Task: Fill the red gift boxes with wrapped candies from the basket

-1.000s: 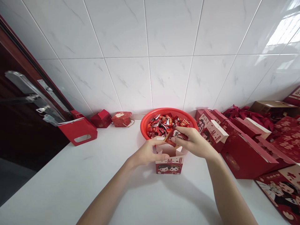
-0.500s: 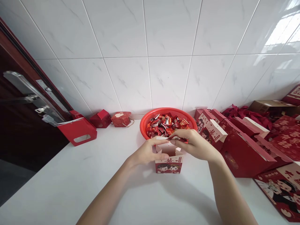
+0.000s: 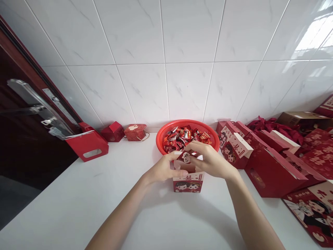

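A small red and white gift box (image 3: 187, 185) with two cartoon faces on its front stands upright on the white table, its top open. My left hand (image 3: 165, 168) grips its left side, thumb at the front edge and fingers over the back flap. Over the box's mouth, my right hand (image 3: 208, 159) pinches a dark red wrapped candy (image 3: 184, 157) with white print. Right behind the box sits a red plastic basket (image 3: 161, 133) heaped with wrapped candies (image 3: 177, 138); the hands cover part of its front.
Small red boxes (image 3: 112, 132) and a red handled box (image 3: 90, 144) stand at the left, near a dark door (image 3: 26, 139). Several red gift boxes (image 3: 270, 170) crowd the right side, with dark red ribbon (image 3: 270, 126) behind them. A tiled wall (image 3: 189, 93) closes the back.
My right hand has moved slightly left and turned, bringing the candy down over the box's opening, its printed face now showing. My left hand keeps its hold on the box.
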Demonstrator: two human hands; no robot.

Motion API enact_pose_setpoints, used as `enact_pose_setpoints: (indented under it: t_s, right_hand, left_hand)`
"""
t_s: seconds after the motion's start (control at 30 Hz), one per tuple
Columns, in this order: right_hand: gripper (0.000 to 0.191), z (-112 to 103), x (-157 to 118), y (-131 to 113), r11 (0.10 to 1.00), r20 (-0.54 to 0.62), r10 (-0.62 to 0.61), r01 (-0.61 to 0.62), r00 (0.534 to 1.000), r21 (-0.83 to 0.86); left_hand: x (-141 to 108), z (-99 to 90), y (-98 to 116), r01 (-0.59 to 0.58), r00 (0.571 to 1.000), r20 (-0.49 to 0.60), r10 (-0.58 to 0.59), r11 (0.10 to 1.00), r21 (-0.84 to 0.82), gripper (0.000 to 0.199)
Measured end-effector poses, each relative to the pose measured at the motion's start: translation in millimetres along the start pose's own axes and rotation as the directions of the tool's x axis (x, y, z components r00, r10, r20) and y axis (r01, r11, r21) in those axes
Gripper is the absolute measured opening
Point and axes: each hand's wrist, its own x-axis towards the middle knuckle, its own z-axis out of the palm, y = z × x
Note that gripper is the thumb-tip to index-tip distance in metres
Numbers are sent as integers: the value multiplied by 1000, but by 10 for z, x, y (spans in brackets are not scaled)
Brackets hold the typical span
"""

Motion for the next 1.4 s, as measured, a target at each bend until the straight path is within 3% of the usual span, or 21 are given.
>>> enact_pose_setpoints:
  t_s: [0.27,0.37,0.57,0.7,0.83,0.93,1.0,1.17,1.27,1.4]
  right_hand:
    - [24,34,-35,-66,936,46,97,-76,994,-344]
    - [22,51,-26,-78,916,37,109,-86,993,-391]
    - [5,-65,-84,-87,948,-95,58,-85,994,-307]
    - [8,-191,-148,-72,955,-162,64,-107,985,-276]
    - [14,-290,-185,-28,959,-202,62,-114,977,-260]
    - [18,-340,-200,8,960,-237,66,-127,969,-251]
    - [20,-362,-204,26,959,-252,86,-148,964,-241]
    - [29,-360,-184,53,978,-183,151,-174,971,-117]
    - [27,-332,-164,59,990,-73,137,-135,988,30]
    - [21,-318,-158,54,985,-66,102,-92,993,146]
  left_hand:
    - [20,-16,10,-40,999,25,38,997,73,50]
    - [13,-17,-13,-2,1000,-1,2,998,58,55]
    - [-9,-15,7,87,996,-31,-85,994,73,59]
    - [-21,-17,21,43,999,-11,-42,993,111,55]
    - [-33,-7,-57,2,999,38,-10,977,211,64]
    - [-29,18,-92,-36,999,-22,42,972,230,50]
    - [-22,27,-70,-40,993,-100,63,975,217,51]
    - [1,-2,110,-31,958,-283,48,997,66,74]
    - [25,-32,204,-38,944,-326,43,999,22,66]
    - [65,-47,251,-49,943,-329,39,999,-22,56]
